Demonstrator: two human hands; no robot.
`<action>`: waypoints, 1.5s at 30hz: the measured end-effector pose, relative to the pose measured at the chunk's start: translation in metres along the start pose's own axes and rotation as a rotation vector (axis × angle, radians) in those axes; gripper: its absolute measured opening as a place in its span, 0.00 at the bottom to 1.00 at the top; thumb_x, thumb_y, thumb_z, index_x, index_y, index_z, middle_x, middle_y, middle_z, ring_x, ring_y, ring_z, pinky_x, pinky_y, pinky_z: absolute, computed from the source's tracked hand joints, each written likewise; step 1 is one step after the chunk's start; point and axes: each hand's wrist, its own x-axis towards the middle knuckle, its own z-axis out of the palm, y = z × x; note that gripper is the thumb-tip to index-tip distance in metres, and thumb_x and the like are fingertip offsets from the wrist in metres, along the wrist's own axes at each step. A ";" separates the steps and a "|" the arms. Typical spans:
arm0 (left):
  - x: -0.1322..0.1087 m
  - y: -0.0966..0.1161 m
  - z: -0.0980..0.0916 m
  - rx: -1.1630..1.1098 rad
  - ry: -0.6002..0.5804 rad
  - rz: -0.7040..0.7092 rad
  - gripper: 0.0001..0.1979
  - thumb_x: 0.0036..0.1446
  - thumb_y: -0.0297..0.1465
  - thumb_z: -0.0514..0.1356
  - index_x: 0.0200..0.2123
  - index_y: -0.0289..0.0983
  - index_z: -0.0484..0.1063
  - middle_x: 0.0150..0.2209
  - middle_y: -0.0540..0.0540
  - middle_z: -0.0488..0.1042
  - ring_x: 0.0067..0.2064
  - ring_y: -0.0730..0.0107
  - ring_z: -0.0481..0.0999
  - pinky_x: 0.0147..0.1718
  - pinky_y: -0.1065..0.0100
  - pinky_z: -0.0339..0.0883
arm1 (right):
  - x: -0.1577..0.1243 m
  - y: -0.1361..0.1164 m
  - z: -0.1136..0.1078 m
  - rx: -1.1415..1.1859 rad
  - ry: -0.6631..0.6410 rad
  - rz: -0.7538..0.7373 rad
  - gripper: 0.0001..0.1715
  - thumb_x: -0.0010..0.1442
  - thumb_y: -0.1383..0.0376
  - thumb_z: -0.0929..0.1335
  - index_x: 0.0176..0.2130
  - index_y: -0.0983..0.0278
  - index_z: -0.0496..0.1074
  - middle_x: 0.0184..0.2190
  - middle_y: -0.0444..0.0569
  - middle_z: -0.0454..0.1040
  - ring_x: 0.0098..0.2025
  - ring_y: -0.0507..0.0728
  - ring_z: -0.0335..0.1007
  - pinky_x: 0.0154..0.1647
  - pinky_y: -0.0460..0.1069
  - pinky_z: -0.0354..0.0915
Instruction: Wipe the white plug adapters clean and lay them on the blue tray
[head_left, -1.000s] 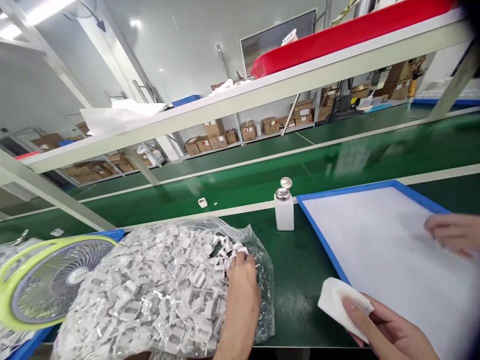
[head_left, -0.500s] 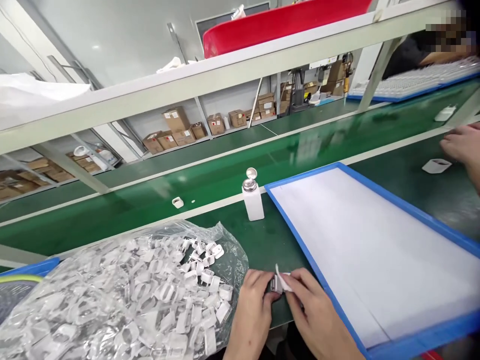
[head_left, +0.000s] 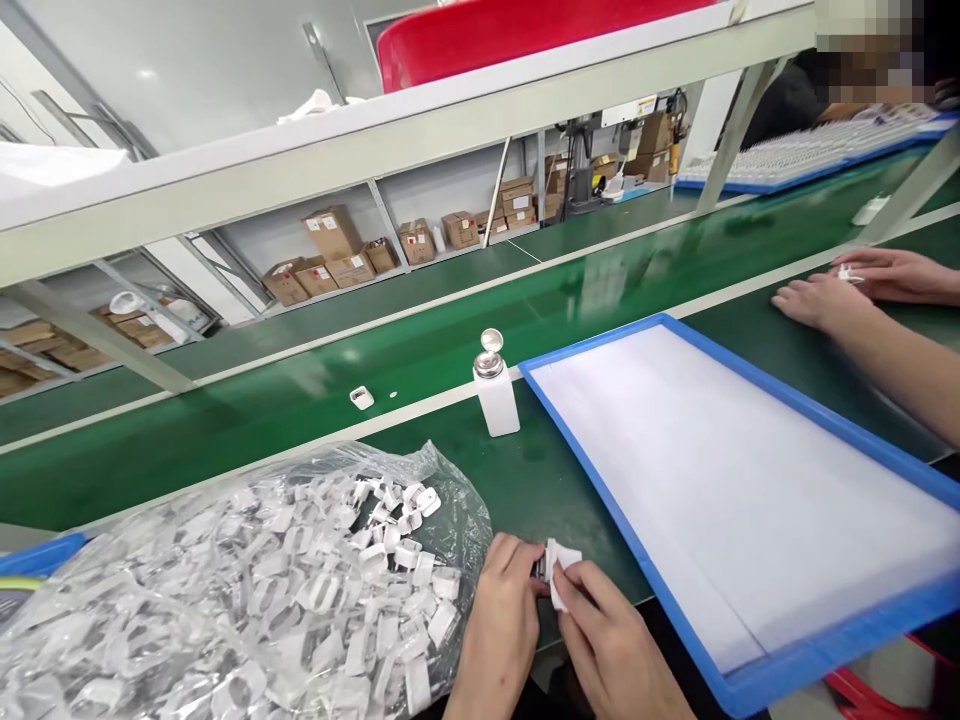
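Observation:
My left hand (head_left: 501, 615) is closed on a small white plastic part (head_left: 541, 567), which is mostly hidden by the fingers. A folded white cloth (head_left: 564, 562) is pinched in my right hand (head_left: 616, 635) and pressed against that part. Both hands are close together above the front edge of the green bench. To their left lies a clear plastic bag (head_left: 459, 490) spread under and over a heap of similar white plastic parts (head_left: 322, 590). Behind my hands stands a white dispenser bottle (head_left: 498, 405) with its metal lid flipped up.
A blue-rimmed tray (head_left: 592, 470) with a white lining lies at right. Beyond the bench runs a green conveyor belt (head_left: 300, 405), carrying one white part (head_left: 361, 398). At far right a co-worker's hands (head_left: 832, 300) hold a small white piece. A pale rail (head_left: 420, 140) crosses above.
The cloth now lies flatter over the part, and my right hand has shifted slightly. Both of the co-worker's hands have come into view with a white piece; the piece on the bench there is gone.

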 end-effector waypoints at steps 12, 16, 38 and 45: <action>-0.006 0.003 0.001 0.071 0.005 -0.003 0.22 0.54 0.14 0.47 0.39 0.38 0.76 0.38 0.44 0.73 0.43 0.62 0.73 0.38 0.66 0.72 | -0.007 -0.002 0.014 -0.137 0.100 -0.019 0.23 0.69 0.73 0.59 0.60 0.68 0.69 0.39 0.54 0.72 0.39 0.58 0.76 0.39 0.51 0.75; -0.006 -0.001 0.001 0.072 0.007 -0.008 0.22 0.52 0.14 0.48 0.41 0.37 0.76 0.39 0.43 0.74 0.43 0.61 0.74 0.40 0.65 0.72 | -0.028 -0.004 0.023 -0.128 0.118 -0.126 0.27 0.67 0.76 0.61 0.63 0.68 0.67 0.40 0.55 0.74 0.40 0.58 0.77 0.41 0.49 0.76; -0.027 0.022 0.002 -1.041 0.234 -0.364 0.26 0.41 0.43 0.77 0.42 0.36 0.84 0.36 0.41 0.83 0.36 0.63 0.80 0.38 0.67 0.74 | -0.005 -0.037 -0.009 0.888 0.545 0.678 0.21 0.67 0.48 0.67 0.36 0.63 0.74 0.32 0.46 0.67 0.27 0.52 0.63 0.26 0.43 0.64; -0.037 0.041 0.013 -1.144 0.296 -0.350 0.28 0.34 0.43 0.80 0.39 0.35 0.85 0.32 0.44 0.80 0.35 0.65 0.78 0.38 0.70 0.73 | -0.002 -0.064 -0.021 0.834 0.235 0.413 0.19 0.70 0.52 0.64 0.41 0.60 0.80 0.35 0.48 0.67 0.28 0.51 0.59 0.32 0.44 0.65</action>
